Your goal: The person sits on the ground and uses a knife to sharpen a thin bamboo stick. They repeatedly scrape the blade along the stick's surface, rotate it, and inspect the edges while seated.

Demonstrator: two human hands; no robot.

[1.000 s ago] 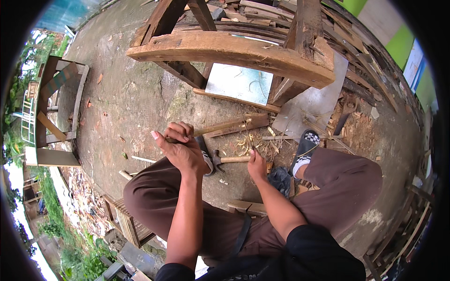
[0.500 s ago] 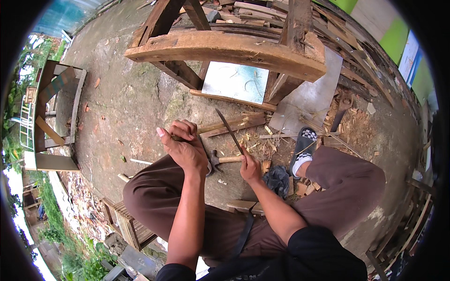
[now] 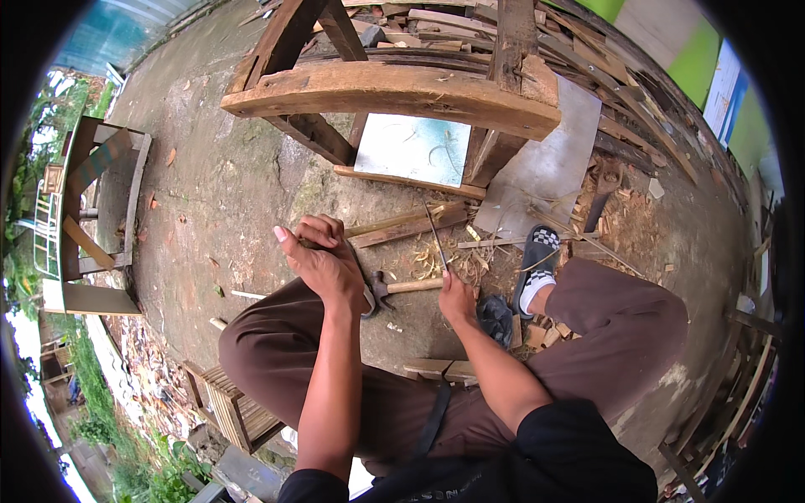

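Observation:
My left hand [image 3: 320, 256] is raised above my left knee with its fingers curled in and the thumb sticking up. Whatever lies inside that grip, if anything, is hidden. My right hand [image 3: 457, 295] is closed around the lower end of a long, narrow, dark knife-like blade [image 3: 436, 233], which points up and away from me. Below and between the hands, a claw hammer [image 3: 412, 286] with a wooden handle lies on the ground. Just beyond my left hand, pieces of timber [image 3: 411, 226] rest among curled shavings.
A heavy wooden frame [image 3: 394, 88] stands ahead, with a white-blue panel [image 3: 412, 149] under it. To its right are a grey sheet [image 3: 545, 159] and stacked planks [image 3: 637, 117]. A black plastic bag [image 3: 495, 320] and wood offcuts [image 3: 541, 337] lie near my right shoe [image 3: 540, 260].
The blade in my right hand has swung from leaning left to standing nearly straight ahead, and that hand has shifted slightly right. My left hand keeps its curled pose. The view has shifted slightly.

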